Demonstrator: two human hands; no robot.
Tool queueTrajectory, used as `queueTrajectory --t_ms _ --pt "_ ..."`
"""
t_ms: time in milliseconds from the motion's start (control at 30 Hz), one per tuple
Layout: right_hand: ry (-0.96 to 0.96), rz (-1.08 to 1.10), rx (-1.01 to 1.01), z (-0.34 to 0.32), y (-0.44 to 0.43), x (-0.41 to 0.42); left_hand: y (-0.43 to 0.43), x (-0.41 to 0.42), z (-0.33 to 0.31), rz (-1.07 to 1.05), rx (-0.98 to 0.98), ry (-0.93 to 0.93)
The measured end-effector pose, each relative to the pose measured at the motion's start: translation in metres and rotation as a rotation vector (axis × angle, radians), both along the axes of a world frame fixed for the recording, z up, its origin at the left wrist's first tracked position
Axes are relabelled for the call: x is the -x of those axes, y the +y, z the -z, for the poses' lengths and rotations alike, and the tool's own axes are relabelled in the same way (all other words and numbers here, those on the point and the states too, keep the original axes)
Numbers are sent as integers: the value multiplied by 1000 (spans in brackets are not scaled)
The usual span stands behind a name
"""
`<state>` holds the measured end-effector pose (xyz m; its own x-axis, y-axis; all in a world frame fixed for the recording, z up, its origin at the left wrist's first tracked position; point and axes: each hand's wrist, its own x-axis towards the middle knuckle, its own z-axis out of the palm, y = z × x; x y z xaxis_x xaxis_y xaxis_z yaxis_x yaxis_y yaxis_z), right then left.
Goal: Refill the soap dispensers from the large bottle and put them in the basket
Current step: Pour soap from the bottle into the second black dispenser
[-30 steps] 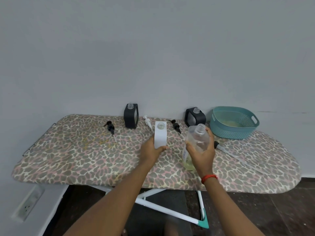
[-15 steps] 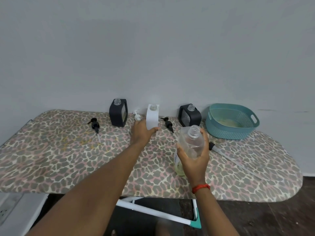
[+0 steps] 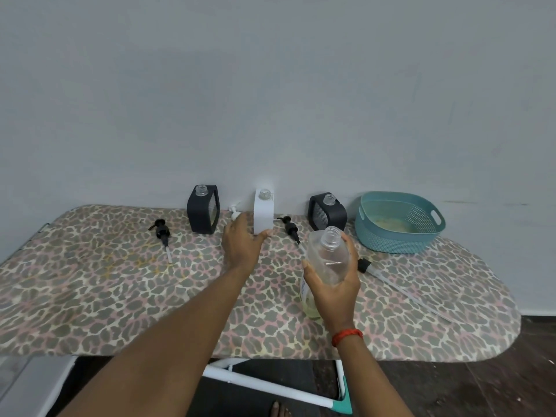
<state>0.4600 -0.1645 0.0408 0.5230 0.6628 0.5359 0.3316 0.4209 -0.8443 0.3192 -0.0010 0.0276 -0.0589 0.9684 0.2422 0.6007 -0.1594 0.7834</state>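
No dispenser sits in the basket point(image 3: 400, 195) yet, all pumps point(image 3: 162, 233) off; left hand point(image 3: 242, 246) grips the white dispenser point(image 3: 263, 212), right hand point(image 3: 334, 291) grips the nearly empty large bottle point(image 3: 329, 257)

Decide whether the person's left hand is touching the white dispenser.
Touching. The head view shows the left hand curled round the base of the white dispenser, thumb across its front.

Bare forearms point(image 3: 180, 341), red thread band point(image 3: 347, 337) — right wrist

large bottle point(image 3: 329, 260): clear glossy plastic | basket point(image 3: 388, 242): matt perforated plastic | ironing board point(image 3: 90, 296): printed cloth
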Motion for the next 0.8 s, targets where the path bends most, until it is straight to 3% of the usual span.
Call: queueTrajectory --t_ms 100,200,433,800 --pt "60 42 4 -7 0 -6 -28 -2 -2 -6 -156 -51" --pt "80 155 -39 -12 -8 -21 -51 -12 -6 137 -189 -70" --pt "68 221 29 -4 -32 -58 -53 -59 -29 446 -61 98" --pt "30 190 -36 16 -29 -60 8 -115 -31 389 177 139"
